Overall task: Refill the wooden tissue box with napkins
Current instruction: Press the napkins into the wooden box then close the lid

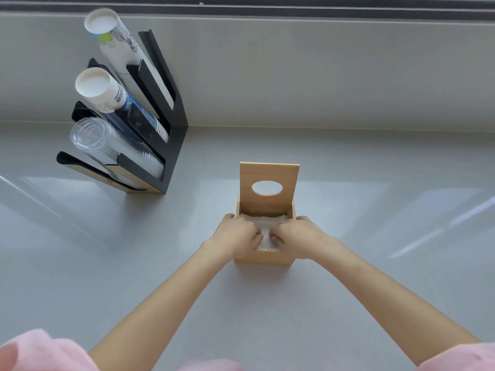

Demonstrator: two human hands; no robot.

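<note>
The wooden tissue box (263,258) stands on the grey counter in the middle of the view. Its lid (269,174), with an oval hole, is swung up and stands upright at the back. White napkins (263,220) lie inside the box, filling it close to the rim. My left hand (237,235) rests over the box's left side and my right hand (297,236) over its right side. Both hands have their fingers curled down onto the napkins, fingertips nearly meeting in the middle. The front part of the napkin stack is hidden under my fingers.
A black cup dispenser rack (175,135) stands at the back left, holding tilted stacks of white paper cups (115,44) and clear plastic cups (107,144). A low grey wall (321,76) runs behind the counter (375,263).
</note>
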